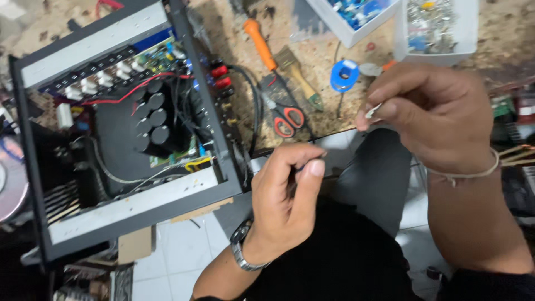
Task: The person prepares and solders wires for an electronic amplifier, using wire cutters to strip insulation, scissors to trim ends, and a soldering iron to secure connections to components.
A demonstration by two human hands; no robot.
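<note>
Worn wooden workbench (334,39); white tiled floor (178,245).

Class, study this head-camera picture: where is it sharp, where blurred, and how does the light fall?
Head view: the open amplifier case and red-handled scissors are fairly sharp; the right hand and left hand look slightly soft, and the small pale part in the right grip is blurred; light is even and flat, shadows faint; the tilted frame skews the bench.

My left hand (284,192) and right hand (432,114) are bare, no gloves or sleeves down to the wrists. On my left wrist sits a metal watch (241,252) with a silver link band. Round my right wrist runs a thin pale cord bracelet (473,173), knotted. I wear grey trousers (370,178) and a black top (340,262).
</note>
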